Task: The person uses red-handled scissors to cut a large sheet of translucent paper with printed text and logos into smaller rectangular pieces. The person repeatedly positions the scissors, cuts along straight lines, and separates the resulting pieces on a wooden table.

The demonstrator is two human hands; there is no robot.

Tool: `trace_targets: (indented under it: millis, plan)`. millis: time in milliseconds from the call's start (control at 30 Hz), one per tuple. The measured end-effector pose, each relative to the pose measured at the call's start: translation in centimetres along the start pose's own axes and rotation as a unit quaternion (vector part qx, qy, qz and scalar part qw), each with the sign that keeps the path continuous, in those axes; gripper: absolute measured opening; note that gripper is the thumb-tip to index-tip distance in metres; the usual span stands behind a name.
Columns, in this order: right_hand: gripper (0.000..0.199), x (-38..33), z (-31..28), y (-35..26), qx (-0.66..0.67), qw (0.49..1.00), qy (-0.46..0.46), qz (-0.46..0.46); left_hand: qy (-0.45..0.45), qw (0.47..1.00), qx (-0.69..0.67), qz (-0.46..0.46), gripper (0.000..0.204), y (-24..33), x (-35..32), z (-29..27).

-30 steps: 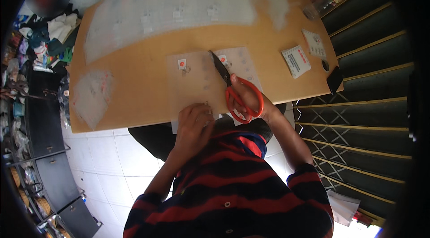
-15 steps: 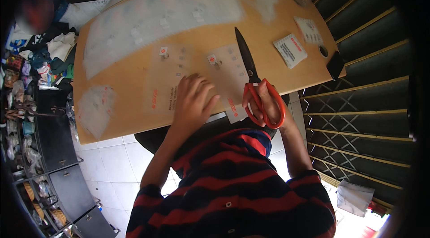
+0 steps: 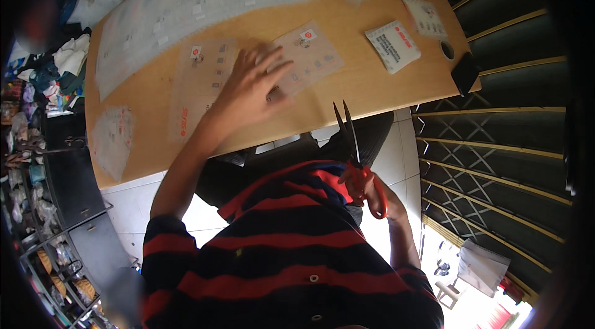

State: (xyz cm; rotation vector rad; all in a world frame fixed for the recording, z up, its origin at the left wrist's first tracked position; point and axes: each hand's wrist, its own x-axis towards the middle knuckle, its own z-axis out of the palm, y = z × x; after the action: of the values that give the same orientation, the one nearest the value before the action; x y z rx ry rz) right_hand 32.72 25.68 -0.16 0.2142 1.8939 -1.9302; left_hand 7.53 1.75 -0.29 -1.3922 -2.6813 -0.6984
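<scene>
My right hand (image 3: 367, 188) is closed around the red handles of a pair of large scissors (image 3: 355, 150). Its dark blades point away from me, slightly apart, just off the table's near edge. My left hand (image 3: 251, 90) is open, slightly blurred, its fingers spread over the near side of a clear printed plastic sheet (image 3: 316, 64). Whether the fingertips press on that sheet, I cannot tell. A similar plastic sheet (image 3: 192, 90) lies flat to the left, partly behind my left wrist.
Overlapping plastic sheets (image 3: 180, 19) cover the far left of the wooden table (image 3: 347, 90). A pile of clear pieces (image 3: 113, 140) lies at the left corner. Printed pieces (image 3: 393, 46) are stacked at right, near a black phone-like object (image 3: 465, 73). A folding metal gate (image 3: 496, 137) stands beyond.
The scissors have moved back toward my body, off the table, and their blades have parted a little. My left hand has reached farther forward, and the right plastic sheet now lies farther in and turned.
</scene>
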Motion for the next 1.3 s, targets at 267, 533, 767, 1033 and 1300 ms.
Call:
trace_targets:
  millis: [267, 533, 767, 1033, 1300]
  plan:
    - [0.081, -0.1, 1.5, 0.0, -0.033, 0.995, -0.072, 0.068, -0.011, 0.999, -0.018, -0.039, 0.052, 5.1, -6.9, 0.5]
    - [0.071, -0.5, 2.4, -1.0, -0.033, 0.991, -0.091, 0.088, 0.131, 0.986, -0.059, -0.081, 0.026, 5.7, -9.8, 2.2]
    - [0.063, 1.8, 4.1, -1.7, -0.143, 0.987, -0.076, 0.016, 0.226, 0.966, -0.080, -0.099, 0.022, 7.0, -8.9, 4.4]
    - [0.062, 2.9, 5.2, -2.7, -0.122, 0.987, -0.053, 0.089, 0.252, 0.960, -0.069, -0.103, 0.021, 7.5, -8.7, 4.6]
    - [0.064, 2.9, 5.2, -2.1, -0.140, 0.988, -0.029, 0.058, 0.256, 0.959, -0.066, -0.102, 0.022, 7.5, -8.8, 4.7]
